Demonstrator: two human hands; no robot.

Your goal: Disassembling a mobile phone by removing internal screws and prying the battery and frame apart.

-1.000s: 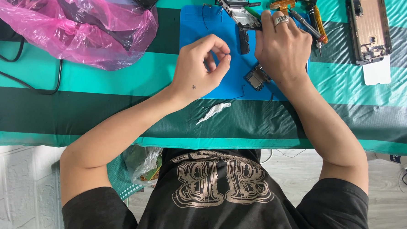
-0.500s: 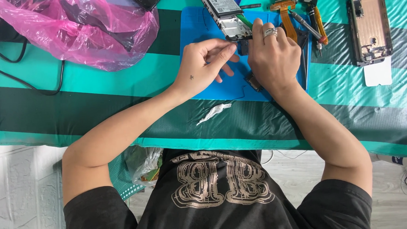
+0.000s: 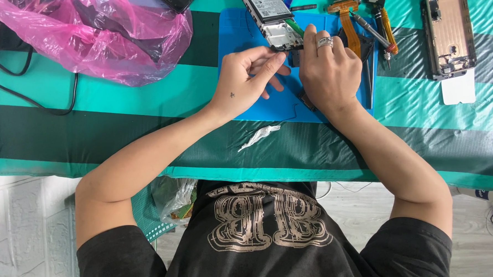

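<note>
Opened smartphone body, silver frame with grey battery (image 3: pixel 267 14), lying top centre of frame on blue rubber mat (image 3: pixel 238 72) atop desk (image 3: pixel 119 133), long axis slanting up-left.

Right hand (image 3: pixel 328 74) fingers (image 3: pixel 309 37) closed on lower end; left hand (image 3: pixel 248 80) fingers (image 3: pixel 272 62) pinching just below, slightly farther off.

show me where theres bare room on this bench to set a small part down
Free: the striped cloth between the pink bag and the left hand, and the strip right of the right hand below the second phone frame. Crowded: the blue mat top, around the opened phone and tools.
</note>
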